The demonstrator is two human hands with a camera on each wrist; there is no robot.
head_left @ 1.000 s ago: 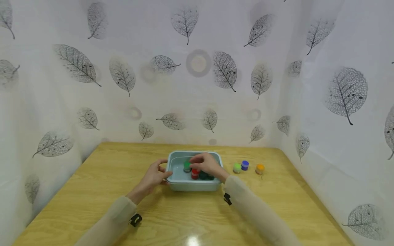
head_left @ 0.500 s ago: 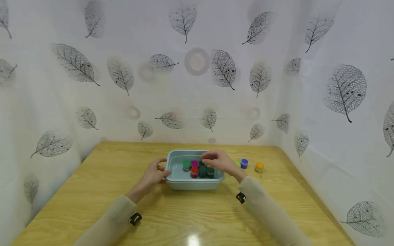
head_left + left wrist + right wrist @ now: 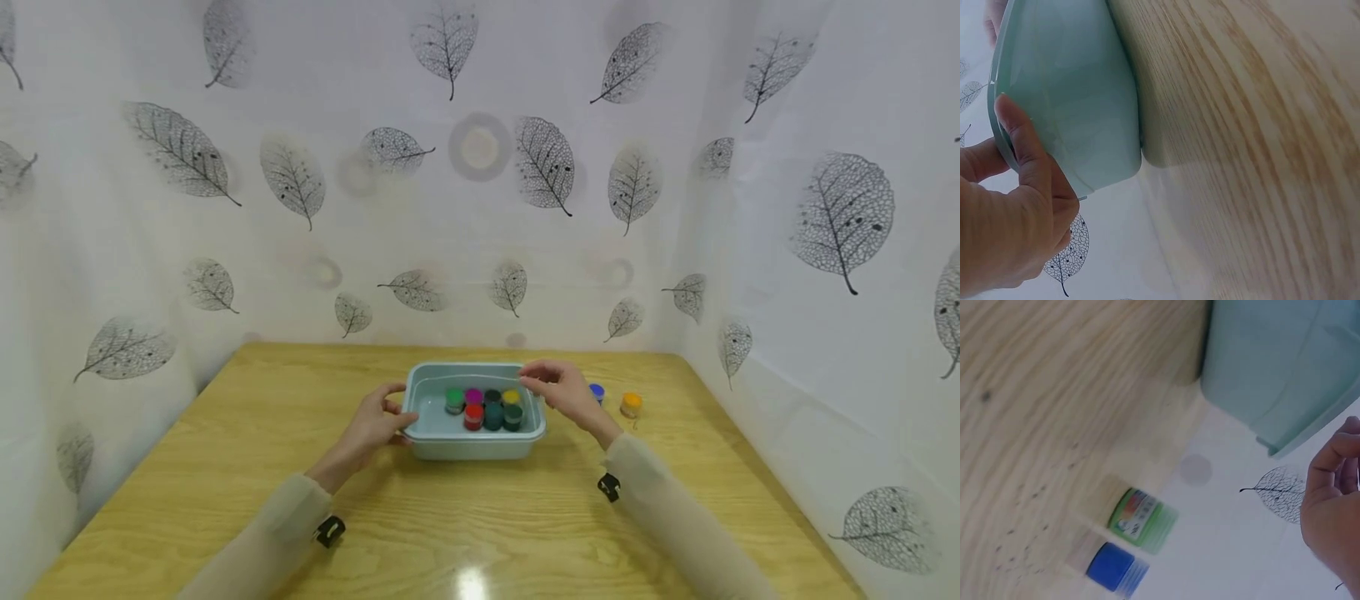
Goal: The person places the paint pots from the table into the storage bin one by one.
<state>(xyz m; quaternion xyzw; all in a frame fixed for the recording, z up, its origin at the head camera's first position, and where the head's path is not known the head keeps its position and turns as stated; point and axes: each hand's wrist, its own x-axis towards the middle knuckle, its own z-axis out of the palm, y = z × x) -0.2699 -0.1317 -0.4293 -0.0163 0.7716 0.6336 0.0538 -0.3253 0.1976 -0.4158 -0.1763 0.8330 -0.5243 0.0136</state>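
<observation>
Left forearm slants in, and the left hand (image 3: 377, 421) has thumb and fingers bent round the left rim of the tub (image 3: 471, 450), which sits near the desk's (image 3: 420, 533) far edge. Right hand (image 3: 566, 392), fingers loosely bent, nothing visible in them, hovers by the tub's far right corner! Seven jars (image 3: 492, 415) crowd rightward; bare tub floor shows left.

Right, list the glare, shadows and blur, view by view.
Head: a bright glare spot on the table at the bottom edge; left wrist: a soft shadow along the bin; right wrist: soft shadows beside the green jar and blue jar, with the green one's label too blurred to read clearly.
</observation>
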